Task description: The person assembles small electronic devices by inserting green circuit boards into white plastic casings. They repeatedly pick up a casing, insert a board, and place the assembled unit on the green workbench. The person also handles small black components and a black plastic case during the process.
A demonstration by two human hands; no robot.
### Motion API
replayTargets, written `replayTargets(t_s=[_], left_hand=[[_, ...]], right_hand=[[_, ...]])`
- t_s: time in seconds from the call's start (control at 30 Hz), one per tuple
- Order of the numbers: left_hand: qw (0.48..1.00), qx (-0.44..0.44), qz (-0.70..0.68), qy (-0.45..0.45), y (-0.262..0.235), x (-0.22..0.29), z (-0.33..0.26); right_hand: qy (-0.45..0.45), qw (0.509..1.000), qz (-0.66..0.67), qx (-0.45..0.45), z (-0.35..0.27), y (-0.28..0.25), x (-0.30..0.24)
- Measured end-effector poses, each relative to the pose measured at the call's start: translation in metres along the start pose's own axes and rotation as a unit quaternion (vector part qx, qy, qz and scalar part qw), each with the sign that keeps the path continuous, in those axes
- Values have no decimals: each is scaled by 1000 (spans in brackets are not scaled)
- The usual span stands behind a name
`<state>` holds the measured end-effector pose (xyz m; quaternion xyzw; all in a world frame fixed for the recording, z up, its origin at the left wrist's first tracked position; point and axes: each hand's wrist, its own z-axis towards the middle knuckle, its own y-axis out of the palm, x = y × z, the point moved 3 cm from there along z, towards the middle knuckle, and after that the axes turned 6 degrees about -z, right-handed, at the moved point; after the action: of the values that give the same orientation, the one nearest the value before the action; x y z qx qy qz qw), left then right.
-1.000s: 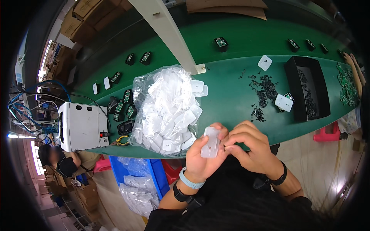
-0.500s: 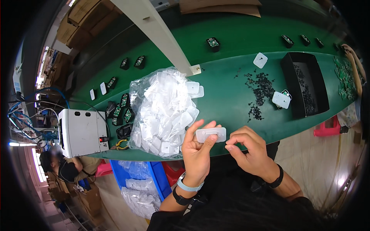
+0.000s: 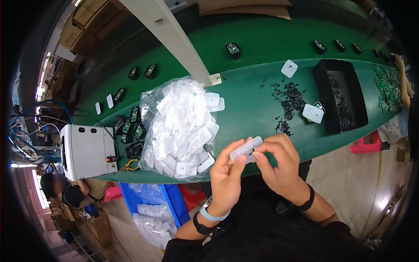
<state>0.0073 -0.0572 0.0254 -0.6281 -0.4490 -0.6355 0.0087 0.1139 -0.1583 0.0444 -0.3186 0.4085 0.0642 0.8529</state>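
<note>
2 hands meet at 1 translucent plastic cover.

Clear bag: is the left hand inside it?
No, the left hand is to the right of the clear bag, gripping a white cover.

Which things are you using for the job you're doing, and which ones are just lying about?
Probably for the job:
- white cover, in the left hand
- right hand, fingers at the cover
- bag of more covers
- small black bits

Probably just lying about:
- yellow-handled tool
- blue crate
- cardboard boxes
</note>
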Motion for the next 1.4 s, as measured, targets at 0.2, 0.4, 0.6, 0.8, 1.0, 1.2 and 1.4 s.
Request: replayTargets(t_s=[0.2,0.4,0.6,0.8,1.0,1.2,1.4], left_hand=[[999,8,30,15,1,-5,-4],[998,31,40,34,5,-9,-5],[998,39,33,34,2,-12,-4],[998,53,-6,-11,-10,-16,-2],[973,14,-161,-165,-19,-15,0],[967,8,-154,-200,-29,-10,-7],[964,-49,262,12,-119,99,54]], right_hand=[[29,999,-32,11,-1,-1,-1],[62,998,-20,28,-2,3,1],[180,975,127,4,-3,5,9],[300,871,373,-109,-13,10,21],[92,908,349,-213,-11,9,37],[174,812,506,-234,-23,36,46],[258,778,565,-95,-19,24,52]])
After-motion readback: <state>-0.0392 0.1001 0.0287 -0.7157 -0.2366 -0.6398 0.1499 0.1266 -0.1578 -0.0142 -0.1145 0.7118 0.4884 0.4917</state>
